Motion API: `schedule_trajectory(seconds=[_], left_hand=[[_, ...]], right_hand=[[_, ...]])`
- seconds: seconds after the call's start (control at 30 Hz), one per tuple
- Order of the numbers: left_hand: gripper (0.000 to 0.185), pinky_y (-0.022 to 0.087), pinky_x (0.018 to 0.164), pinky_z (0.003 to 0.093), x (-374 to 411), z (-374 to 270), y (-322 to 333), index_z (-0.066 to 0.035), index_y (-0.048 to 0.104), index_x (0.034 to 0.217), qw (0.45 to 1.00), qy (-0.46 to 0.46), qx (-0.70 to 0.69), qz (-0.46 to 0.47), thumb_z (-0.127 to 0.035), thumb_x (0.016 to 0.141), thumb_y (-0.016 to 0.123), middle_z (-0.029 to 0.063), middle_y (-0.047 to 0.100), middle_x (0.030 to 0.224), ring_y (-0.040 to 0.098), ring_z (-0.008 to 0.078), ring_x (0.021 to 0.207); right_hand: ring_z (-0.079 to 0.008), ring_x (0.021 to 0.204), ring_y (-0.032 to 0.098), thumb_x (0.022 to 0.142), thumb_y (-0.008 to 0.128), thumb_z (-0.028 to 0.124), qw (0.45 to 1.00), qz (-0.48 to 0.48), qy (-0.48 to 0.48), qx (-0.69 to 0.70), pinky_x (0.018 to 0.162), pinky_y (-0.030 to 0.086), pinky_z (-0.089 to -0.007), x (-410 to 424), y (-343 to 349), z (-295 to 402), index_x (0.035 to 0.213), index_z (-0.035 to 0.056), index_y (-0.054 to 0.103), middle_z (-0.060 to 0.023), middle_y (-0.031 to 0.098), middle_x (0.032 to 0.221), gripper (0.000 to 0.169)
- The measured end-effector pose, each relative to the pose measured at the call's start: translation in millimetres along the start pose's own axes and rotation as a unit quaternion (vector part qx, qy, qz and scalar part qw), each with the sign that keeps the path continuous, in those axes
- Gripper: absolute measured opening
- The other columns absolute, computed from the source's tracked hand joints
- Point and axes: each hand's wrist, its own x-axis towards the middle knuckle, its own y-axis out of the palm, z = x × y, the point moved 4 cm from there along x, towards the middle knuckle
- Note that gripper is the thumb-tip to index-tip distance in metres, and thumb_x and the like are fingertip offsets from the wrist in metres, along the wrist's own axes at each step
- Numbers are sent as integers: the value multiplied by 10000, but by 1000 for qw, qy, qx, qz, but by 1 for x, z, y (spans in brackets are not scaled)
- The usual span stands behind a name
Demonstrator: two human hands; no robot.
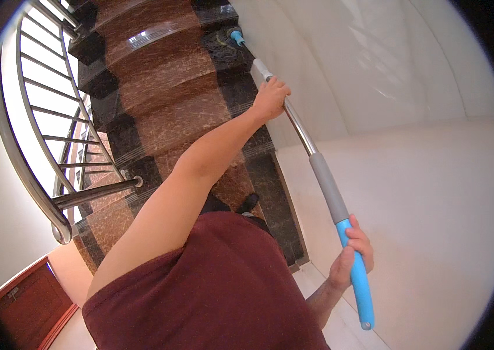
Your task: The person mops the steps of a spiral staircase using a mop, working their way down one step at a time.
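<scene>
A long-handled mop (300, 124) slants across the stairs beside the wall. Around its metal shaft, just below the pale grey collar (262, 69), my left hand (271, 98) is closed. My right hand (355, 253) grips the light-blue handle end (360, 284), below a grey sleeve (329, 188). At the far end, a blue socket (237, 38) joins the mop head (224, 44), which looks dark and stringy. It rests on the black edge of a step against the wall; its exact outline blends into the dark stone.
Polished stone stairs (177, 100), brown in the middle with black sides, rise ahead. A metal railing (6, 127) borders their left side. Pale wall panels (360, 65) stand close on the right. A reddish door (28, 306) is at lower left. My foot (248, 202) is on the stairs.
</scene>
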Motion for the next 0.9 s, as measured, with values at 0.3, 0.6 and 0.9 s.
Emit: schedule_trajectory(seconds=[0.3,0.6,0.9], left_hand=[[221,373,860,478,-37,-157,10,-150,709,853,989,66,-34,127,-123,634,722,53,661,831,595,255,942],[120,380,765,406,-50,-290,-64,-128,624,701,928,177,-185,271,-92,603,682,35,617,626,620,274,671],[196,373,860,493,-62,-159,-11,-171,680,829,963,87,-110,229,-119,643,709,22,641,799,609,249,918]], right_hand=[[-356,1011,566,955,449,218,992,-117,0,-41,1042,362,-641,-66,-179,58,942,20,526,-167,561,939,213],[-219,744,603,867,674,379,685,-371,-131,-614,672,518,-386,-156,-314,156,975,79,568,-18,599,829,336],[-221,735,538,889,547,282,965,-244,-92,10,707,454,-432,-57,-156,99,813,163,504,-23,493,718,147]])
